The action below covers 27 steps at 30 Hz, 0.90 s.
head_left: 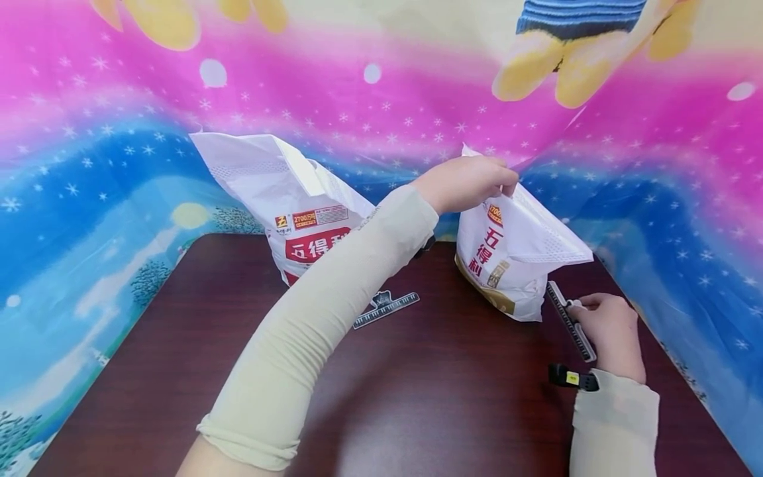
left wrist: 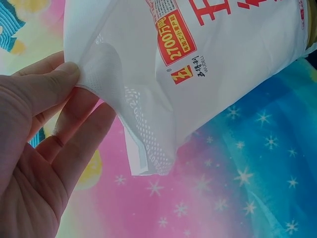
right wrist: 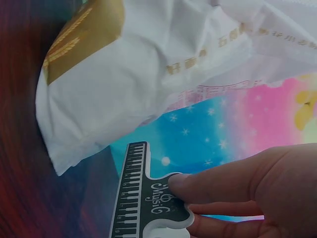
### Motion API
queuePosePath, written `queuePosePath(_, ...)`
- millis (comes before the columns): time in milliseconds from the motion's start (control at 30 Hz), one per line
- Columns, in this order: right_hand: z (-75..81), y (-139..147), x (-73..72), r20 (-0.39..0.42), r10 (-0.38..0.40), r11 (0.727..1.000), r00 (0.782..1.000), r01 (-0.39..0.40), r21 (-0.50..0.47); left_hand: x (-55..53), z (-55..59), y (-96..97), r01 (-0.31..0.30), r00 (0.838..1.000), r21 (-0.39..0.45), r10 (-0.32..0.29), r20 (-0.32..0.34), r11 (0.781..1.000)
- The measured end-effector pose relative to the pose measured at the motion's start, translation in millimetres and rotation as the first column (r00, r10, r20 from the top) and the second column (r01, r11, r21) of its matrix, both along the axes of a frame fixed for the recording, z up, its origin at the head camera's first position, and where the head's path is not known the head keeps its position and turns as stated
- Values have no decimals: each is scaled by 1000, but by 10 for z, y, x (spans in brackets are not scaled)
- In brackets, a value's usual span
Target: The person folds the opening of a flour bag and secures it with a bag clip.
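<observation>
A white flour bag (head_left: 512,245) with red lettering and a gold base stands at the right of the table. My left hand (head_left: 467,182) pinches its top edge between thumb and fingers; the left wrist view shows the bag's stitched rim (left wrist: 148,134) hanging beyond the fingers. Low beside the bag's right side, my right hand (head_left: 610,328) holds a black-and-white piano-keyboard music clip (right wrist: 131,193). The thumb presses on the clip's handle, marked "Music", with fingers behind it. The clip is apart from the bag in the right wrist view.
A second white flour bag (head_left: 256,179) stands at the left, partly hidden by my left forearm. Near it a similar piano-keyboard clip (head_left: 386,310) lies on the dark wooden table (head_left: 417,397). A colourful printed cloth (head_left: 334,86) hangs behind and around the table.
</observation>
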State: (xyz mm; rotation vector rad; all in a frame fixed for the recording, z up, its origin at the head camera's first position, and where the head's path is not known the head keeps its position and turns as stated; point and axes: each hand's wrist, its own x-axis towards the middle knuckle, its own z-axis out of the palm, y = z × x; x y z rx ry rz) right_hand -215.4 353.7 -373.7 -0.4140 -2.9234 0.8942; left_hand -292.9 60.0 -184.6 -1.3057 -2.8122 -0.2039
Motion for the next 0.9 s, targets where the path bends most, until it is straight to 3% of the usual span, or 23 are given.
queuePosePath(200,53,9,9,-52,8,1000,999,-7,12,6,-2,11,-3,1000,-5,3,-7,1000)
queuePosePath(567,155,-23,51,-46,-31,999,998,30,-25,3,-6,5,-9,1000,3,9,2,1000)
queuePosePath(900,294,-71,111,-134,-92,995,987,86,-46,33,2,-1,-6,1000,-9,6,-7,1000)
